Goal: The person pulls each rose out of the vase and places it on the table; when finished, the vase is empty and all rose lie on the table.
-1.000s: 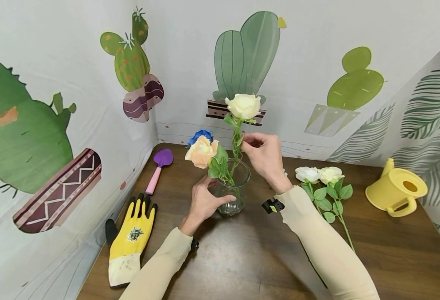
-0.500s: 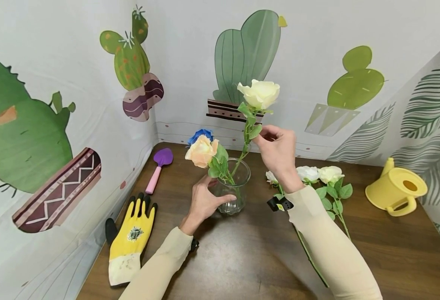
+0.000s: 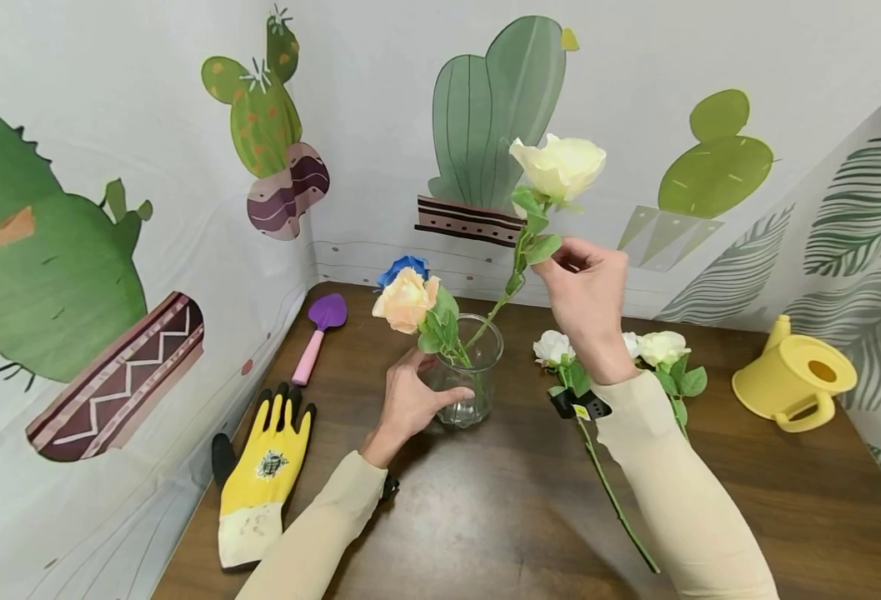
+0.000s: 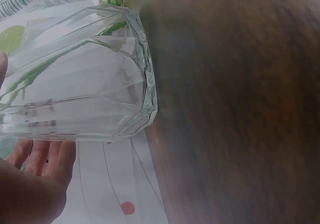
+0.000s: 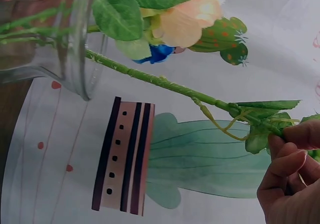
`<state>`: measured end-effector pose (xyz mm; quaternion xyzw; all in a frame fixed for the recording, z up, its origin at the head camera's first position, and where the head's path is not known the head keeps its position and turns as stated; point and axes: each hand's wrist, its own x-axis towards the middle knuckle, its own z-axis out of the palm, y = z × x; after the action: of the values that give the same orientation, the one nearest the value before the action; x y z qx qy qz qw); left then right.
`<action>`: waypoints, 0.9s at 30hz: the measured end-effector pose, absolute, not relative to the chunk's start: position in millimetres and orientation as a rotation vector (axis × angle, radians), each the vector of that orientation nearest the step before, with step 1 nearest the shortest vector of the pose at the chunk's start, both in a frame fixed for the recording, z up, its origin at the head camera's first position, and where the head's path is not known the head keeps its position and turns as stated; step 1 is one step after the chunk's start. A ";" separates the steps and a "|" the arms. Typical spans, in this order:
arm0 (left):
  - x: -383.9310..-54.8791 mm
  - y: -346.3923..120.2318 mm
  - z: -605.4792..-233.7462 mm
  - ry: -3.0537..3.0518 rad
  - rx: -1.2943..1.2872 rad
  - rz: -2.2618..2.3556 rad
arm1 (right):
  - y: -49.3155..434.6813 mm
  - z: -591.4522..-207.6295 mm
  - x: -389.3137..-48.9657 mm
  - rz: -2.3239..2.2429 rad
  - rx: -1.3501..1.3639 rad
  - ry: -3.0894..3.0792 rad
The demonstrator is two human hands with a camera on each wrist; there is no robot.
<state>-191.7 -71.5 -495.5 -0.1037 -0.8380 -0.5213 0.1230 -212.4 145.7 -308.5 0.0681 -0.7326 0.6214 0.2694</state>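
My left hand holds the clear glass vase from the left, thumb across its front and fingers round the back. The vase stands upright on the table; its faceted base shows in the left wrist view. A peach rose and a blue rose lean over its left rim. Above and to the right, my right hand pinches the leafy upper stem of a cream-white rose. That rose tilts right, and its lower stem runs down into the vase mouth.
Beneath my right forearm lie more roses, a white one and a cream one among them. A yellow watering can stands far right. At left are a yellow work glove and a purple-headed trowel. Printed cloth walls border the table.
My right hand has moved up and right, tilting the cream-white rose to the right. A white rose on the table has come into view. The left hand and vase stay put.
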 end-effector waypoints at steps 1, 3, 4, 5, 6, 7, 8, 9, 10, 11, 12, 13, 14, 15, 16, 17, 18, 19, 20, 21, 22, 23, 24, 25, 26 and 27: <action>-191.8 -71.3 -495.2 -2.445 -0.302 -1.522 | 146.9 -307.3 -211.7 1.686 0.189 -1.960; -192.2 -70.9 -494.6 -2.446 -0.302 -1.526 | 149.4 -305.1 -210.3 1.698 0.199 -1.933; -192.5 -70.8 -494.4 -2.445 -0.302 -1.529 | 150.6 -304.1 -209.7 1.701 0.202 -1.920; -192.8 -70.6 -494.3 -2.444 -0.302 -1.533 | 151.8 -303.1 -209.1 1.701 0.205 -1.907; -193.2 -70.5 -494.2 -2.442 -0.302 -1.537 | 153.1 -302.2 -208.9 1.698 0.210 -1.895; -193.3 -70.5 -494.0 -2.442 -0.303 -1.537 | 154.4 -301.3 -208.7 1.693 0.212 -1.885; -193.4 -70.4 -493.8 -2.443 -0.302 -1.539 | 155.6 -300.4 -208.4 1.689 0.209 -1.876; -193.5 -70.4 -493.9 -2.442 -0.299 -1.543 | 156.7 -299.5 -208.2 1.686 0.204 -1.868; -193.4 -70.5 -493.7 -2.442 -0.298 -1.544 | 157.7 -298.7 -207.9 1.684 0.200 -1.862; -193.1 -70.5 -493.6 -2.444 -0.296 -1.547 | 158.6 -298.0 -207.5 1.684 0.194 -1.855; -192.8 -70.6 -493.5 -2.445 -0.295 -1.547 | 159.4 -297.3 -207.1 1.685 0.188 -1.848; -192.4 -70.7 -493.5 -2.447 -0.292 -1.549 | 160.2 -296.8 -206.7 1.689 0.181 -1.840; -192.2 -70.7 -493.6 -2.448 -0.288 -1.555 | 161.0 -296.3 -205.9 1.692 0.175 -1.831; -191.9 -70.7 -493.7 -2.448 -0.288 -1.558 | 161.8 -295.8 -205.2 1.696 0.169 -1.820; -191.6 -70.7 -493.7 -2.451 -0.286 -1.557 | 162.8 -295.2 -204.3 1.704 0.165 -1.801; -191.5 -70.6 -493.8 -2.452 -0.285 -1.558 | 163.8 -294.5 -203.4 1.711 0.161 -1.782; -191.4 -70.5 -493.9 -2.451 -0.288 -1.554 | 164.8 -293.7 -202.5 1.719 0.156 -1.763; -191.5 -70.5 -494.3 -2.452 -0.286 -1.553 | 165.9 -293.0 -201.3 1.726 0.156 -1.743; -191.5 -70.5 -494.5 -2.452 -0.285 -1.550 | 167.0 -292.0 -200.0 1.736 0.155 -1.724; -191.7 -70.5 -494.6 -2.451 -0.285 -1.546 | 168.1 -290.7 -198.8 1.746 0.156 -1.706; -191.9 -70.5 -494.8 -2.449 -0.285 -1.546 | 169.0 -289.3 -197.4 1.757 0.161 -1.685; -192.1 -70.6 -495.0 -2.447 -0.286 -1.546 | 170.0 -287.6 -195.9 1.765 0.165 -1.671; -192.3 -70.6 -495.0 -2.444 -0.287 -1.544 | 170.9 -285.9 -194.3 1.774 0.167 -1.659; -192.5 -70.6 -495.0 -2.444 -0.285 -1.546 | 172.0 -284.3 -192.8 1.785 0.172 -1.642; -192.6 -70.6 -495.0 -2.444 -0.286 -1.546 | 173.1 -282.7 -191.7 1.798 0.175 -1.625; -192.7 -70.7 -495.1 -2.443 -0.287 -1.547 | 174.3 -281.2 -190.6 1.806 0.181 -1.607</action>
<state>-192.7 -70.7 -495.1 -0.0982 -0.8349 -0.5286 0.1176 -190.6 174.3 -281.2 0.0700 -0.6208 0.6977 0.3507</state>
